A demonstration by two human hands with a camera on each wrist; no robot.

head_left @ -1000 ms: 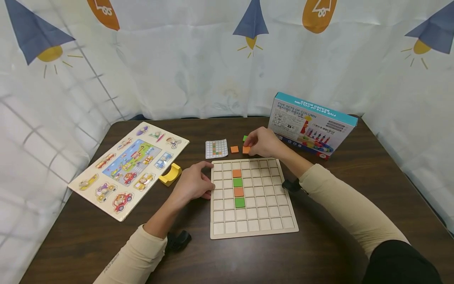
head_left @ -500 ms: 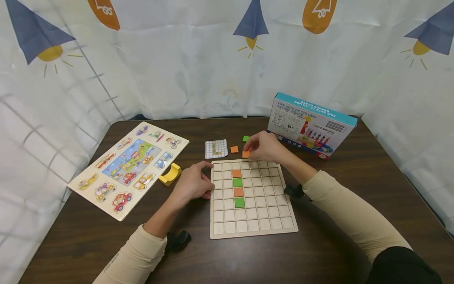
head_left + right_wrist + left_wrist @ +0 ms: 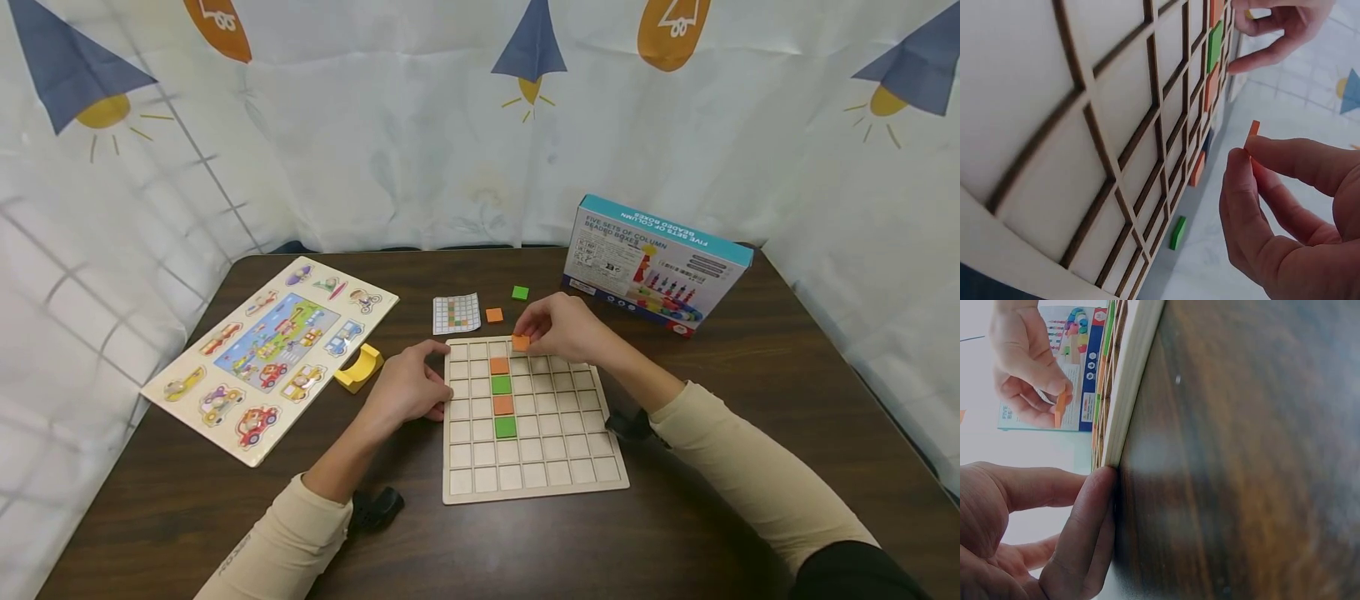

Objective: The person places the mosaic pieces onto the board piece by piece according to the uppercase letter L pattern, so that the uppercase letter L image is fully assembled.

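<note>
My right hand (image 3: pixel 566 327) pinches an orange square tile (image 3: pixel 521 342) between thumb and fingertips. The tile is over the top row of a wooden grid board (image 3: pixel 558 425); in the right wrist view, the orange tile (image 3: pixel 1252 133) stands apart from the board's surface. Set in one column of the board are two orange tiles (image 3: pixel 502 405) and two green tiles (image 3: pixel 506 427), alternating. My left hand (image 3: pixel 407 385) rests against the board's left edge, index finger and thumb spread along it. In the left wrist view, the left fingertips (image 3: pixel 1105 478) touch the board's side (image 3: pixel 1130 394).
Behind the board lie a loose orange tile (image 3: pixel 494 315), a loose green tile (image 3: pixel 520 293) and a small pattern card (image 3: pixel 457 314). A beaded-toy box (image 3: pixel 657 265) stands back right. At left, a picture puzzle board (image 3: pixel 273 358) leans on a yellow block (image 3: pixel 360 369).
My right hand has drawn the orange tile from behind the board toward me, over its top row. The loose green tile has come fully into sight. My left hand stays put.
</note>
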